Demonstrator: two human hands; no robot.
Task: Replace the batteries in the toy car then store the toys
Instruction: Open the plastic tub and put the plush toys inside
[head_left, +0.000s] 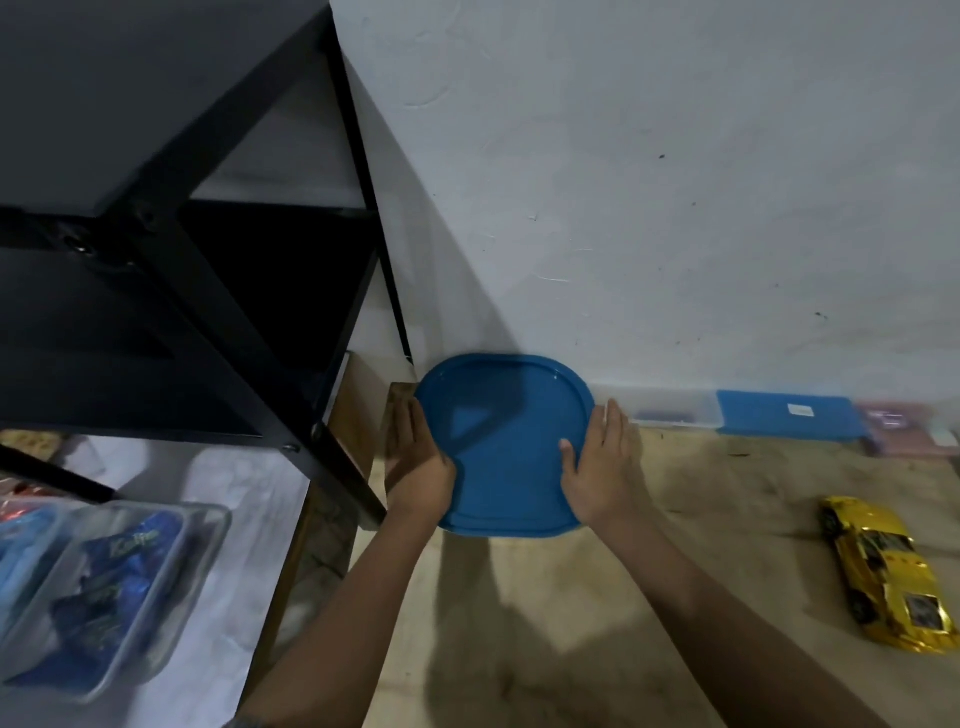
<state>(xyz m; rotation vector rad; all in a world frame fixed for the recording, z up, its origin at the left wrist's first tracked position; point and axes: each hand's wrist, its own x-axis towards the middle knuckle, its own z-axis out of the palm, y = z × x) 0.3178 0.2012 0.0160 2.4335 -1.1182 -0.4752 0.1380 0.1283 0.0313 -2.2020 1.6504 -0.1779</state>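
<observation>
A blue rounded lid (506, 441) covers a container on the floor against the white wall. My left hand (418, 460) grips its left edge and my right hand (600, 462) presses on its right edge, fingers spread flat. The container's body is hidden under the lid. A yellow toy car (883, 571) lies on the floor at the right, apart from both hands.
A black metal shelf (218, 291) stands at the left, its leg close to my left hand. A clear box (104, 597) with blue packets sits low on the left. Along the wall lie a clear case (670, 408) and a flat blue box (789, 415).
</observation>
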